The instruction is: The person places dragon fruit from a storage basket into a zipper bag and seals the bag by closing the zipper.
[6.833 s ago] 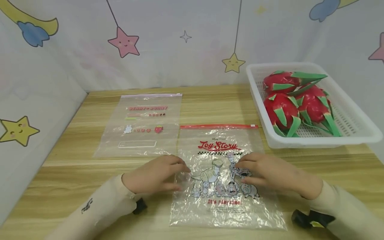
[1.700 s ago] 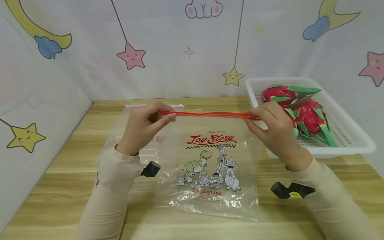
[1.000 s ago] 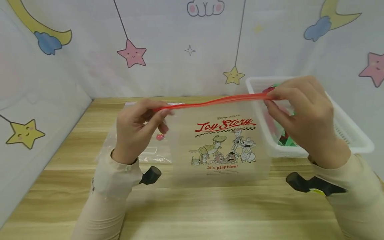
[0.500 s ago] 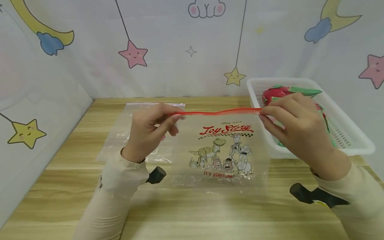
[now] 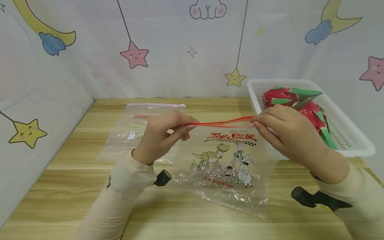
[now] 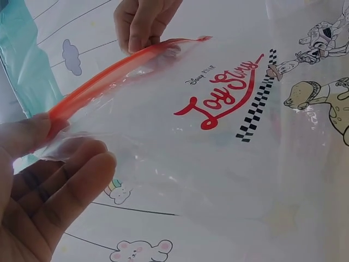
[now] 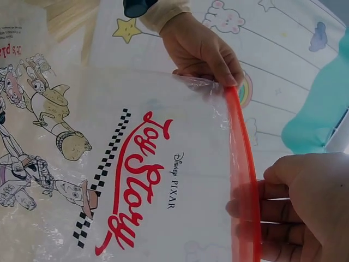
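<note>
Between both hands hangs a clear zip bag [image 5: 222, 156] printed with red "Toy Story" lettering and cartoon figures. Its red zip strip [image 5: 216, 124] runs from one hand to the other and shows as two separate bands towards the right. My left hand [image 5: 165, 135] pinches the strip's left end between thumb and index finger, the other fingers loosely bent. At the right end, the thumb and fingers of my right hand [image 5: 294, 136] pinch the strip. In the right wrist view, fingers show through the red strip [image 7: 242, 158]. The bag's bottom slants low over the table.
A second clear zip bag [image 5: 115, 140] with a pale lilac strip lies flat at the back left, partly behind my left hand. At the right stands a white basket [image 5: 357, 150] holding several red-and-green dragon fruits [image 5: 277, 96]. A printed cloth [image 5: 192, 73] backs the wooden table [image 5: 168, 220].
The Toy Story bag first lay flat under both hands, then was lifted by its strip. Over the last second it has come lower, the hands have drawn closer together, and the strip's bands have parted.
</note>
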A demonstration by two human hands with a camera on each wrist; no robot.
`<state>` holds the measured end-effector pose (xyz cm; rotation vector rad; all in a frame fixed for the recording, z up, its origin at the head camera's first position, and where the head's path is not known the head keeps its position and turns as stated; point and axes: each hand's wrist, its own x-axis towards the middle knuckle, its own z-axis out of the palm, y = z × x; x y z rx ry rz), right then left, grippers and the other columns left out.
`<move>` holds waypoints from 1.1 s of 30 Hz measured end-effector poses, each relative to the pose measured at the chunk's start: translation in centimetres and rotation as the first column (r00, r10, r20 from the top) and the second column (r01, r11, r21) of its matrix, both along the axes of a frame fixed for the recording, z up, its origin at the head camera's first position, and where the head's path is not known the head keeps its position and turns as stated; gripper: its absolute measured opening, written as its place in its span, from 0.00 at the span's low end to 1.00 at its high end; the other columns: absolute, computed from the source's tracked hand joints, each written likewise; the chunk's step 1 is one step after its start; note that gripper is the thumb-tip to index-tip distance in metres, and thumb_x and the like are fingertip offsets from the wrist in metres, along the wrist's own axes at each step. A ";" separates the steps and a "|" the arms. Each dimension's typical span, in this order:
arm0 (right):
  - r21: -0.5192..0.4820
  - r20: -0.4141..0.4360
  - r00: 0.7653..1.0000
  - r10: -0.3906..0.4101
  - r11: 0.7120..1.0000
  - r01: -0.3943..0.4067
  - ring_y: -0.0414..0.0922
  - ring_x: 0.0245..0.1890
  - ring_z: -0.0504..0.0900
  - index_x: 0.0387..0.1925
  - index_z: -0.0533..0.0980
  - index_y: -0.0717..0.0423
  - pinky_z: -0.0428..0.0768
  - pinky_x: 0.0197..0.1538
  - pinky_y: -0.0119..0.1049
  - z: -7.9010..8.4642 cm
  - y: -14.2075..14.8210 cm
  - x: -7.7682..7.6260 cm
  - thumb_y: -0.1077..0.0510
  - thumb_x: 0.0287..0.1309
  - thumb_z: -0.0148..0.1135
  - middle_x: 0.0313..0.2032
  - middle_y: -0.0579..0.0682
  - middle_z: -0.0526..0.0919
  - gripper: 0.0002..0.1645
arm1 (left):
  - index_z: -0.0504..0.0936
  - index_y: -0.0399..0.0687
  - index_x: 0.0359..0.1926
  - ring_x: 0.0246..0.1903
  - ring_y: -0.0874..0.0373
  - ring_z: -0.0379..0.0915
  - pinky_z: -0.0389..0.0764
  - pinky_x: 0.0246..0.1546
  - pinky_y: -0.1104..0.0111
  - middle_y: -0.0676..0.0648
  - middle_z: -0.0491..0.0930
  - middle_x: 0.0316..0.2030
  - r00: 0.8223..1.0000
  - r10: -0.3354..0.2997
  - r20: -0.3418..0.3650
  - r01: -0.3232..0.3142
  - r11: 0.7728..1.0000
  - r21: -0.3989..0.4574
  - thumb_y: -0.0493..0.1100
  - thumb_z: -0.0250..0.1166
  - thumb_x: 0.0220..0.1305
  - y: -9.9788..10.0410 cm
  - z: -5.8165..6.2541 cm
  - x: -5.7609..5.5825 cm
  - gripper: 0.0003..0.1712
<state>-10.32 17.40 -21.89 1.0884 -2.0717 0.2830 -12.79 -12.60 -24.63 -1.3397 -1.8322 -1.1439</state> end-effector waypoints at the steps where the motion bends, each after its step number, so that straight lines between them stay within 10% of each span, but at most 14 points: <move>1: 0.020 0.008 1.000 0.003 1.000 -0.003 0.49 0.29 0.78 0.32 0.82 0.63 0.79 0.34 0.44 0.2 0.0 0.0 0.42 0.73 0.40 0.27 0.53 0.82 0.34 | 0.83 0.34 0.36 0.19 0.63 0.77 0.80 0.26 0.79 0.44 0.82 0.25 1.000 -0.007 -0.010 0.007 1.000 -0.005 0.41 0.62 0.65 0.0 0.0 0.0 0.12; 9: 0.165 0.113 0.992 0.052 0.984 -0.070 0.39 0.28 0.80 0.35 0.83 0.53 0.81 0.27 0.35 1.5 0.1 -0.7 0.36 0.70 0.36 0.30 0.44 0.85 0.34 | 0.83 0.34 0.37 0.22 0.63 0.75 0.78 0.28 0.78 0.43 0.83 0.29 0.997 -0.030 -0.070 0.029 0.999 -0.027 0.39 0.60 0.66 0.2 -0.2 0.0 0.11; 13: 0.225 0.229 0.971 0.071 0.966 -0.124 0.36 0.33 0.82 0.39 0.82 0.48 0.82 0.33 0.34 1.8 0.0 -0.9 0.48 0.58 0.65 0.34 0.40 0.86 0.11 | 0.84 0.34 0.37 0.23 0.63 0.76 0.78 0.28 0.79 0.43 0.85 0.31 0.997 -0.023 -0.078 0.020 0.999 -0.040 0.40 0.60 0.67 0.4 -0.2 0.0 0.12; 19: 0.330 0.378 0.925 0.015 0.932 -0.150 0.37 0.36 0.85 0.48 0.80 0.45 0.84 0.35 0.34 1.8 -1.3 -1.0 0.59 0.49 0.73 0.41 0.42 0.86 0.22 | 0.84 0.35 0.37 0.24 0.64 0.76 0.79 0.28 0.79 0.43 0.85 0.32 0.997 -0.033 -0.069 0.030 0.999 -0.043 0.38 0.62 0.65 0.7 -0.5 0.0 0.09; 33: 0.437 0.322 0.945 0.051 0.878 -0.196 0.43 0.41 0.83 0.49 0.80 0.47 0.84 0.42 0.38 -0.2 -3.6 -2.2 0.58 0.48 0.74 0.41 0.43 0.87 0.24 | 0.84 0.36 0.37 0.26 0.63 0.76 0.78 0.29 0.79 0.44 0.84 0.32 0.994 -0.081 -0.068 0.074 0.992 -0.100 0.35 0.65 0.61 0.9 -0.8 0.1 0.05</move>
